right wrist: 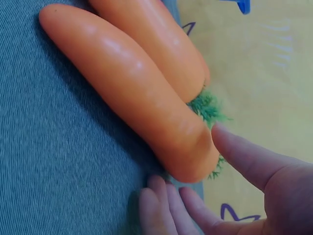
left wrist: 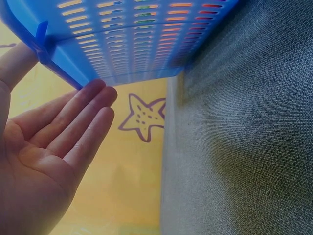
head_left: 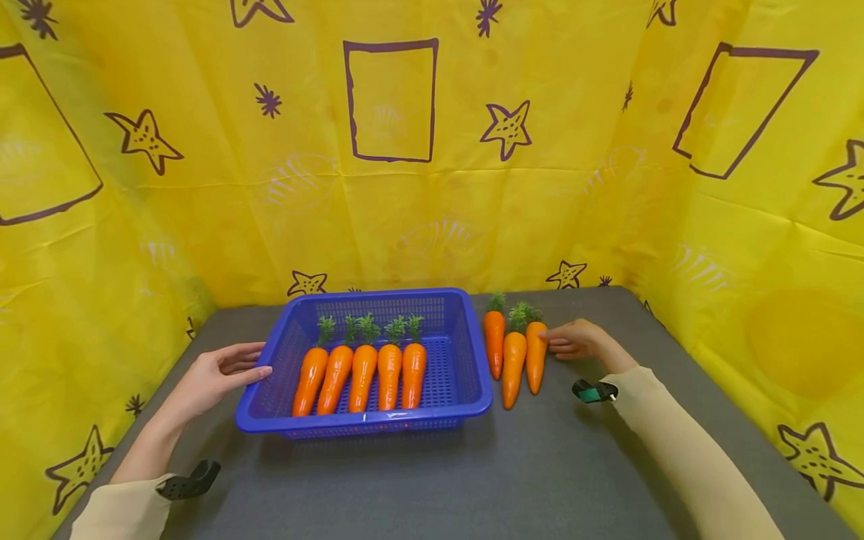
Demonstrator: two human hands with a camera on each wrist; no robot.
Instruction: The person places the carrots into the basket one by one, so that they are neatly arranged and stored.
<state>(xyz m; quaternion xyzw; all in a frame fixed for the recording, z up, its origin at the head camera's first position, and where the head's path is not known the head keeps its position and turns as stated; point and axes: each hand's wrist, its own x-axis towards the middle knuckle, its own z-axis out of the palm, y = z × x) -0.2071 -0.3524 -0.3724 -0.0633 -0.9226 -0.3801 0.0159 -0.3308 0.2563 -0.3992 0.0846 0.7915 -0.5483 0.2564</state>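
A blue plastic basket (head_left: 364,424) holds several orange carrots (head_left: 364,375) with green tops, lying side by side. My left hand (head_left: 212,376) grips the basket's left rim, its thumb over the edge; in the left wrist view the fingers (left wrist: 80,125) lie straight against the rim's outer side. To the right of the basket, three carrots lie on the table: a left one (head_left: 494,341), a middle one (head_left: 514,367) and a right one (head_left: 536,360). Thumb and fingers parted, my right hand (head_left: 579,341) is at the top end of the right carrot (right wrist: 132,93); firm contact is unclear.
The dark grey tabletop (head_left: 418,487) runs beneath everything. Yellow cloth (head_left: 459,225) with starfish drawings closes in the back and both sides. Black bands with small devices sit on the left wrist (head_left: 189,481) and right wrist (head_left: 594,391).
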